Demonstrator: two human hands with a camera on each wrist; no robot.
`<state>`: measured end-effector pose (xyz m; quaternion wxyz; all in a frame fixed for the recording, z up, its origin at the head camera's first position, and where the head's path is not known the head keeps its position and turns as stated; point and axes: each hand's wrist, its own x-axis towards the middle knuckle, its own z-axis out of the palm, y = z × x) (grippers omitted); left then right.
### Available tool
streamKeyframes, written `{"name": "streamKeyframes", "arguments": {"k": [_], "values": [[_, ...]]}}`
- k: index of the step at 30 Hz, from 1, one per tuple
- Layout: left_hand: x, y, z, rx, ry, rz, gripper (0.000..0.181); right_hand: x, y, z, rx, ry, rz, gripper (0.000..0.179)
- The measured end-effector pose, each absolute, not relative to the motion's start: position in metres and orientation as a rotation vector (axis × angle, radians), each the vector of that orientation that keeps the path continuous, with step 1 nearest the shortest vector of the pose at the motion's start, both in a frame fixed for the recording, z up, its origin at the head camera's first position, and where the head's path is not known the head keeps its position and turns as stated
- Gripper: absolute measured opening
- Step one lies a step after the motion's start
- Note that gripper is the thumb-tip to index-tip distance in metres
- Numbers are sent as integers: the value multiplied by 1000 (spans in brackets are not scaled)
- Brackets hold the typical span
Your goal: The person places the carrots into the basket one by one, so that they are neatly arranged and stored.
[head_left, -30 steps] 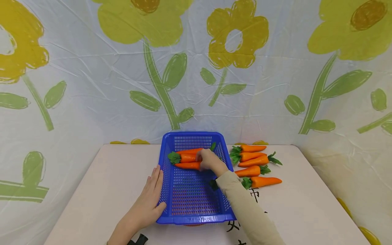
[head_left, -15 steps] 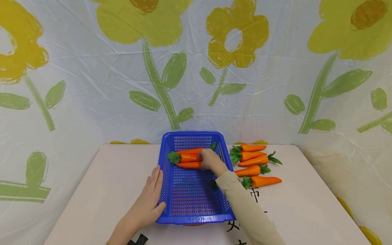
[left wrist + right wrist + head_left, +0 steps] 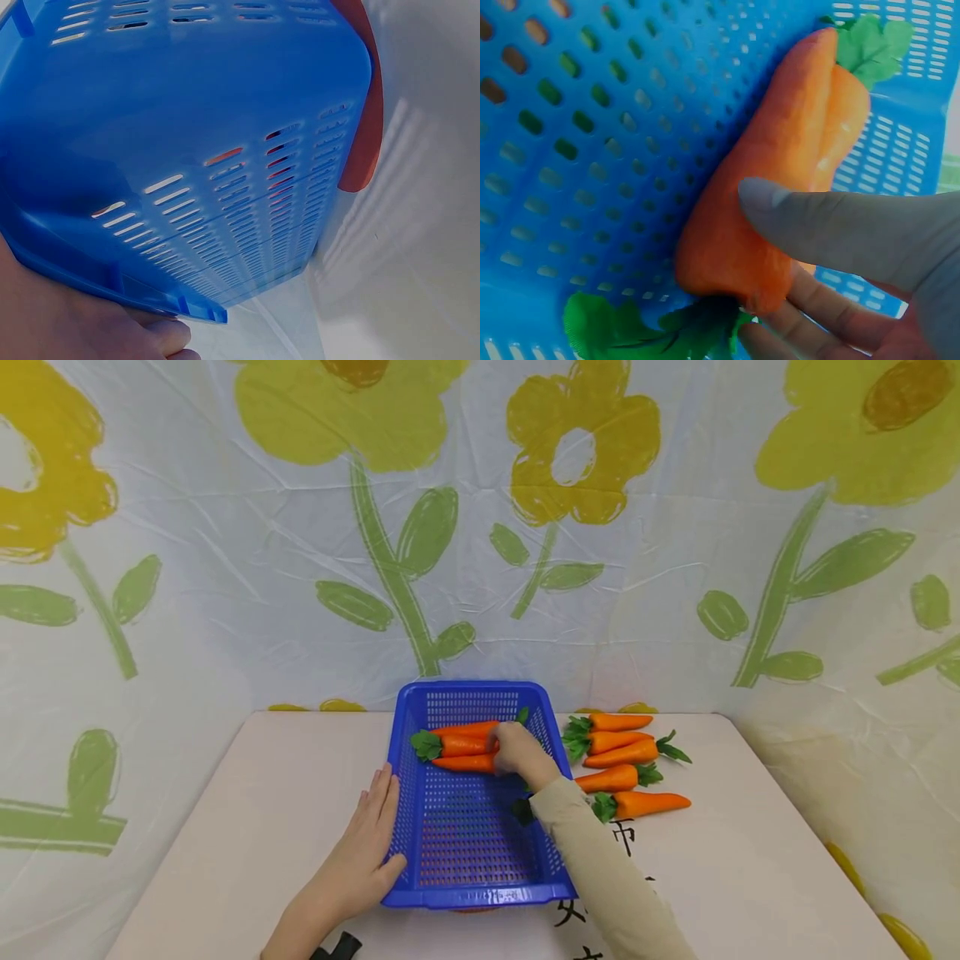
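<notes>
A blue perforated plastic basket (image 3: 480, 896) stands on the table, with several carrots lying across its far half. My right hand (image 3: 521, 752) is inside it, gripping the nearest carrot (image 3: 465, 763) by its thick end. In the right wrist view the thumb lies along the top of this carrot (image 3: 735, 202) and the fingers are on the other side; its green leaves (image 3: 660, 326) spread beyond the hand. Another carrot (image 3: 847, 112) lies against it. My left hand (image 3: 358, 852) rests with straight fingers on the basket's left rim; the left wrist view shows the basket's outer wall (image 3: 150, 90).
Several carrots (image 3: 618, 743) with leafy tops lie on the table right of the basket. An orange-brown edge (image 3: 364, 150) shows beneath the basket. Black written characters (image 3: 572, 912) mark the pale tabletop (image 3: 292, 777). A flowered cloth (image 3: 480, 568) hangs behind.
My right hand has slid slightly to the right inside the basket, and the nearest carrot has shifted with it. The left hand stays in place.
</notes>
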<state>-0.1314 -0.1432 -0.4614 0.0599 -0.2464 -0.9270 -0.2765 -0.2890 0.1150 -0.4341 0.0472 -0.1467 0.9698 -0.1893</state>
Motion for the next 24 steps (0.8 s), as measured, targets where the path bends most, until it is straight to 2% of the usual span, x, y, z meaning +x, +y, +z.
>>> {"name": "streamKeyframes", "arguments": {"k": [6,13,24], "values": [[-131,-143,-460,-748,-2815,-844,94,-289,121,-427,-452,2905,-775,33],[-129,-143,-461,-748,-2800,-866,94,-285,130,-401,-437,2812,-1088,31],[-130,-144,-462,-759,-2785,-852,94,-255,150,-362,-595,2776,-1320,27]]}}
